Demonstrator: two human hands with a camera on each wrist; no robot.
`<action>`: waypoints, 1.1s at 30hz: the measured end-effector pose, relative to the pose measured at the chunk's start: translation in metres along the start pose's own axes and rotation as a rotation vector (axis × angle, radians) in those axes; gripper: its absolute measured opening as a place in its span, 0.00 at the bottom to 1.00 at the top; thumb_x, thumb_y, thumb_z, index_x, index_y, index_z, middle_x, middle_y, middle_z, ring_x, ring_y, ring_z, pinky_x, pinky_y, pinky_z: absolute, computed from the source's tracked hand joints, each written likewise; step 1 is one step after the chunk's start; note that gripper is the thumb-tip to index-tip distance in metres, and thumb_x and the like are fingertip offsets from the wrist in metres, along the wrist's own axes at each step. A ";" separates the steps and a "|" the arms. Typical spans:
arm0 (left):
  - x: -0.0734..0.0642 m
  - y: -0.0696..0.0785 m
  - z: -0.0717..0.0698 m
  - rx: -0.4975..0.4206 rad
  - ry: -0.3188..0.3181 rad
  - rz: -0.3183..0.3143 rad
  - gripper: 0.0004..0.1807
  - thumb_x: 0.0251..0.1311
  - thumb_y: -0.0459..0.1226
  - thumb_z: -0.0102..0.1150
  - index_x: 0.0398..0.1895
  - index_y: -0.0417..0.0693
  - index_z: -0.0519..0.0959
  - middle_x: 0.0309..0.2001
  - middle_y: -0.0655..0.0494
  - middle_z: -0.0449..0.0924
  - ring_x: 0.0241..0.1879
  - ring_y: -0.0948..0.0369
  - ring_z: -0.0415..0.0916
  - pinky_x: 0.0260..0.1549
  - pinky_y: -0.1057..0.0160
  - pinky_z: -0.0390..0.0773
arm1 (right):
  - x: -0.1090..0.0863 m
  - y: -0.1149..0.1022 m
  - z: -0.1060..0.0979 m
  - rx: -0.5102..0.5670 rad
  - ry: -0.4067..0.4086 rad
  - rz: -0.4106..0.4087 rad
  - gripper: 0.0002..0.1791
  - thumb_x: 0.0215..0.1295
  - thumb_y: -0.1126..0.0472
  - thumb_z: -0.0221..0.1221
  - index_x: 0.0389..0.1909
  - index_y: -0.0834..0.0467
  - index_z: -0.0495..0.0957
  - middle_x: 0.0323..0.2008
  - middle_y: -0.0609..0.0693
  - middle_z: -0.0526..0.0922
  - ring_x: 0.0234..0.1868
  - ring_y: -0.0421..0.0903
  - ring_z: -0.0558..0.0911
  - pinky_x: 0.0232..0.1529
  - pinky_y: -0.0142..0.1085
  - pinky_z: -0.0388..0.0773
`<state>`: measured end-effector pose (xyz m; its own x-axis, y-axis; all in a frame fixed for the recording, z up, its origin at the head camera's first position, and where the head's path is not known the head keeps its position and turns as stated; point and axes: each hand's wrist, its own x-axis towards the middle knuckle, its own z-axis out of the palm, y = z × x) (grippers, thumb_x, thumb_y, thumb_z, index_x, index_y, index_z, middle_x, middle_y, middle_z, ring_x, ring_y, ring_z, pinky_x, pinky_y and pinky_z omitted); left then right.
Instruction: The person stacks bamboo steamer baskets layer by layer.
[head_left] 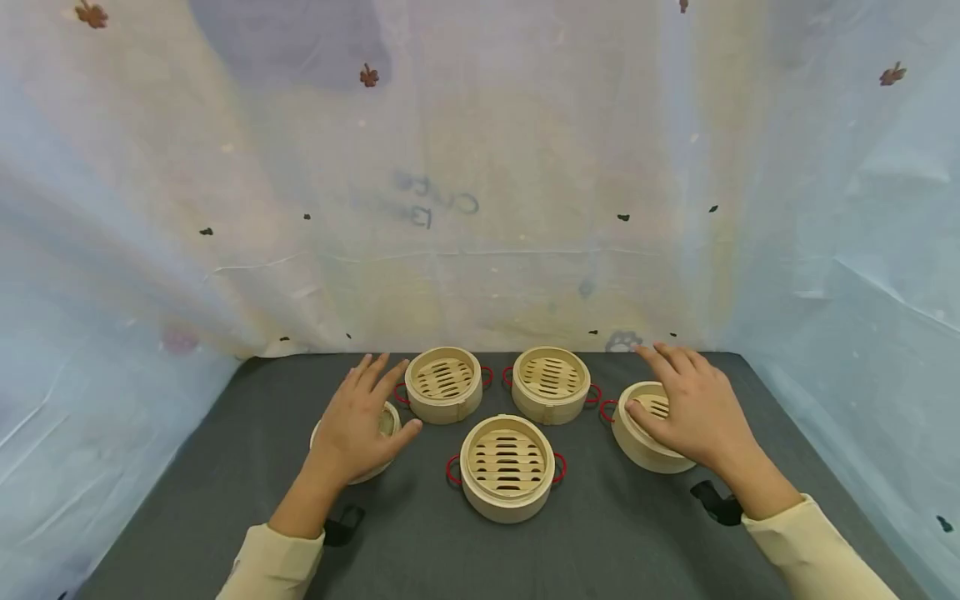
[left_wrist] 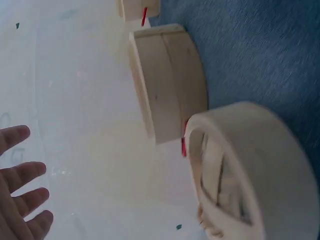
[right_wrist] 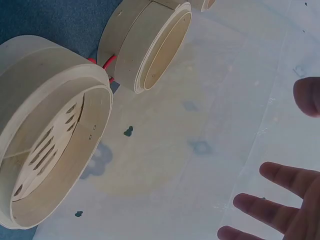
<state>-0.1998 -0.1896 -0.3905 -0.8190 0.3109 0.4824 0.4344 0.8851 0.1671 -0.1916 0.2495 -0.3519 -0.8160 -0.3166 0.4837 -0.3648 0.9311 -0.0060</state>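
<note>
My left hand (head_left: 357,425), fingers spread, is over the leftmost round bamboo steamer piece (head_left: 388,420) and hides most of it. In the left wrist view that piece (left_wrist: 280,150) shows its raised rim, apart from the fingers. On the other side my right hand (head_left: 696,408) hovers with extended fingers over the rightmost bamboo steamer basket (head_left: 637,442), covering part of its slatted floor. The right wrist view shows that basket (right_wrist: 45,65) beside the spread fingers (right_wrist: 287,180). Neither hand holds anything.
Between the hands, a slatted steamer basket (head_left: 506,500) with red handles stands near the front. Two similar baskets, back left (head_left: 444,408) and back right (head_left: 551,408), stand behind it. All rest on a dark cloth-covered table (head_left: 420,550), with pale sheeting (head_left: 525,292) behind.
</note>
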 end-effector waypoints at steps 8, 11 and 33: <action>-0.004 0.009 0.009 -0.115 0.015 0.037 0.41 0.53 0.55 0.64 0.70 0.52 0.65 0.69 0.44 0.65 0.69 0.41 0.59 0.58 0.37 0.68 | -0.001 0.001 0.001 0.040 0.012 0.025 0.37 0.55 0.44 0.64 0.63 0.57 0.70 0.58 0.60 0.74 0.55 0.64 0.73 0.45 0.63 0.70; -0.007 0.012 0.014 -0.162 0.012 0.053 0.41 0.54 0.54 0.63 0.70 0.52 0.65 0.68 0.45 0.66 0.68 0.42 0.61 0.59 0.38 0.67 | -0.001 0.002 0.001 0.047 0.018 0.030 0.36 0.55 0.44 0.64 0.62 0.57 0.71 0.57 0.60 0.75 0.54 0.64 0.74 0.44 0.63 0.70; -0.028 0.040 0.047 -0.499 -0.236 -0.096 0.46 0.51 0.53 0.69 0.73 0.58 0.60 0.70 0.59 0.63 0.70 0.53 0.61 0.62 0.43 0.67 | -0.021 0.016 0.017 0.082 -0.049 0.054 0.28 0.52 0.49 0.66 0.54 0.55 0.78 0.48 0.59 0.81 0.46 0.62 0.79 0.41 0.60 0.74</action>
<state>-0.1773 -0.1464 -0.4378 -0.9003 0.3572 0.2486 0.4316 0.6599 0.6150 -0.1881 0.2675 -0.3769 -0.8555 -0.2766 0.4376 -0.3534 0.9298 -0.1031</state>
